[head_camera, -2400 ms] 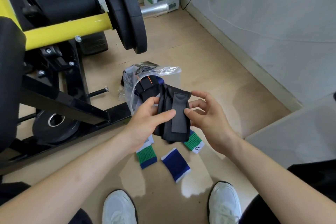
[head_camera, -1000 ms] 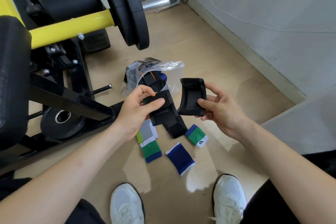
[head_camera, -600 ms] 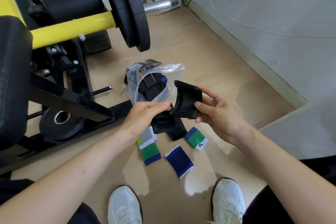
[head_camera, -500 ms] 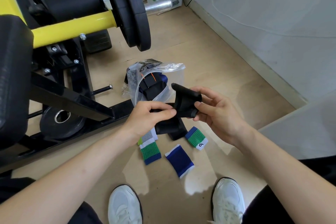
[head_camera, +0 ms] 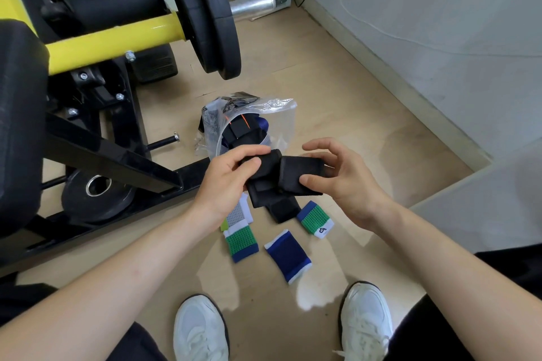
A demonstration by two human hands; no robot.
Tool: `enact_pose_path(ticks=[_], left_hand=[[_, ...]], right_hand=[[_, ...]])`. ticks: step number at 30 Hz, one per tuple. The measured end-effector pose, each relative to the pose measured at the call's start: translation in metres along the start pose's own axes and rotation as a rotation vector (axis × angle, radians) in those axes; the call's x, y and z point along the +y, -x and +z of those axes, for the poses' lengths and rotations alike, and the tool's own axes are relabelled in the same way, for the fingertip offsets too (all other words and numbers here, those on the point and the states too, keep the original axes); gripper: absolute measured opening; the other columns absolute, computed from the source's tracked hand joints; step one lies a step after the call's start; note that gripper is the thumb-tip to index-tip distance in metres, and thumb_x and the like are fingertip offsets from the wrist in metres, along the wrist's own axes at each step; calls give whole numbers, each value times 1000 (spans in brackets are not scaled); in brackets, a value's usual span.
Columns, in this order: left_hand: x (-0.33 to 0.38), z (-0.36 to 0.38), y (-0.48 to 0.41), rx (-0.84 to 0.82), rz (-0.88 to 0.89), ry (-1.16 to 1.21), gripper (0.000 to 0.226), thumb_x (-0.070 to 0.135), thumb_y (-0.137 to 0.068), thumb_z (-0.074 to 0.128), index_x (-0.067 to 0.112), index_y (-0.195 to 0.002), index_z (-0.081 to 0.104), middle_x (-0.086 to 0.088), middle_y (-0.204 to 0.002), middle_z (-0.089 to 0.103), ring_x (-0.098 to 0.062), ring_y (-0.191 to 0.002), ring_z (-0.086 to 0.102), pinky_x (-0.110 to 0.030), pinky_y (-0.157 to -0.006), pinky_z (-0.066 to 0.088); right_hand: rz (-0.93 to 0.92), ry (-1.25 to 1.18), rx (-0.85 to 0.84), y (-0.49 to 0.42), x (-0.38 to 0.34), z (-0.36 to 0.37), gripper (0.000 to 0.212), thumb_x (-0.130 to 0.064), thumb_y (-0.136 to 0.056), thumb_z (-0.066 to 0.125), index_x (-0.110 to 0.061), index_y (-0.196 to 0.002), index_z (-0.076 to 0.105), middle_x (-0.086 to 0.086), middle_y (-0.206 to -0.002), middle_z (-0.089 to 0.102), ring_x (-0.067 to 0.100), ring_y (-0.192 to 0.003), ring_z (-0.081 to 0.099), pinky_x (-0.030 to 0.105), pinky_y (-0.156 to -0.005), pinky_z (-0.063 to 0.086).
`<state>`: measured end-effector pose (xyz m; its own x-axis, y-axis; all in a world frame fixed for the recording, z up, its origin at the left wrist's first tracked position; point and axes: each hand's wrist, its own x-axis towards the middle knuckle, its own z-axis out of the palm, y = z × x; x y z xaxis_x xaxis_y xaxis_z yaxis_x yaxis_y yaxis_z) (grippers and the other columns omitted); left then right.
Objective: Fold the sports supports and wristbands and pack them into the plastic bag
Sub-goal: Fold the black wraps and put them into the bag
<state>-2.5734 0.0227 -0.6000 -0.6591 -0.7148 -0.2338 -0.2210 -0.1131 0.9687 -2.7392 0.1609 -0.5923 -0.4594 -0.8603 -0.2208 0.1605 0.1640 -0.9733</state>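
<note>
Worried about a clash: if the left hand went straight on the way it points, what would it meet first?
Likely the right hand, which grips the same black support just ahead of the left hand; depth is unclear.

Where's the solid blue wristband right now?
Head view, lower centre: blue wristband lies on the floor, right of a green-and-blue wristband, ahead of the white shoes.

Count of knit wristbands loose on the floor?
4: grey-white wristband by the left hand; green-blue wristband just nearer; blue wristband centre; green-white wristband right. More may hide under the black support.
</note>
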Motion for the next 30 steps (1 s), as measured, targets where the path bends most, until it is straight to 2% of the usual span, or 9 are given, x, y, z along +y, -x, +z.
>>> enact_pose_path(ticks=[2,4,8,10,14,18,23,26,30], left_hand=[[-2,-1,0,46,19,-24,35,9,-100,58,31,-123,70,7,-118,73,-21,-109,68,-40,-89,58],[-1,-3,-2,84,7,4,36,10,-99,59,32,-126,68,9,-119,72,-20,-109,69,-49,-95,57],[4,-3,-2,80,-37,125,31,14,-98,59,29,-123,70,3,-120,72,-18,-115,67,-55,-101,52],[6,-1,-1,43,-38,185,33,9,-99,57,24,-126,69,1,-121,72,-17,-114,67,-49,-98,55],[8,1,2,-111,-52,239,27,4,-97,57,14,-120,67,0,-111,72,-14,-101,68,-33,-82,55],[9,7,8,-280,-98,248,14,8,-99,56,15,-112,54,-12,-105,71,-24,-95,67,-36,-86,58],[12,2,7,-352,-158,200,25,15,-97,63,19,-117,48,-13,-106,72,-30,-97,69,-53,-88,57],[12,-1,6,-315,-166,211,25,9,-96,63,18,-116,51,-13,-107,73,-30,-95,70,-51,-87,58],[9,-7,1,-168,-136,227,27,-2,-93,64,20,-107,56,-6,-101,74,-24,-84,69,-43,-79,57]], right_hand=[[40,11,8,-2,-2,-4,43,12,-81,71,-14,-113,58,12,-105,66,17,-83,69,25,-69,55],[61,30,-10,-4,-5,-9,40,11,-79,73,-13,-108,59,14,-104,66,19,-83,69,27,-69,56],[23,77,-143,-2,-4,-8,34,4,-83,73,-16,-109,69,21,-108,67,43,-90,64,39,-82,60],[-4,101,-155,-1,-1,-5,37,3,-84,72,-22,-112,71,18,-111,68,45,-96,64,42,-86,59],[-15,161,-48,-3,0,-2,46,4,-77,79,-19,-112,60,11,-99,69,27,-78,62,54,-85,57],[-31,161,-37,-2,1,-1,45,3,-74,82,-12,-109,60,7,-96,73,24,-76,62,51,-83,56],[-69,169,-37,-2,1,0,43,5,-75,80,-13,-110,63,9,-100,73,21,-75,62,36,-78,57],[-62,181,-32,-3,-1,-4,42,6,-76,79,-15,-110,67,10,-101,72,21,-75,62,35,-78,58],[16,90,26,-7,-10,-23,40,8,-80,73,-17,-110,70,3,-95,76,19,-76,68,34,-76,55]])
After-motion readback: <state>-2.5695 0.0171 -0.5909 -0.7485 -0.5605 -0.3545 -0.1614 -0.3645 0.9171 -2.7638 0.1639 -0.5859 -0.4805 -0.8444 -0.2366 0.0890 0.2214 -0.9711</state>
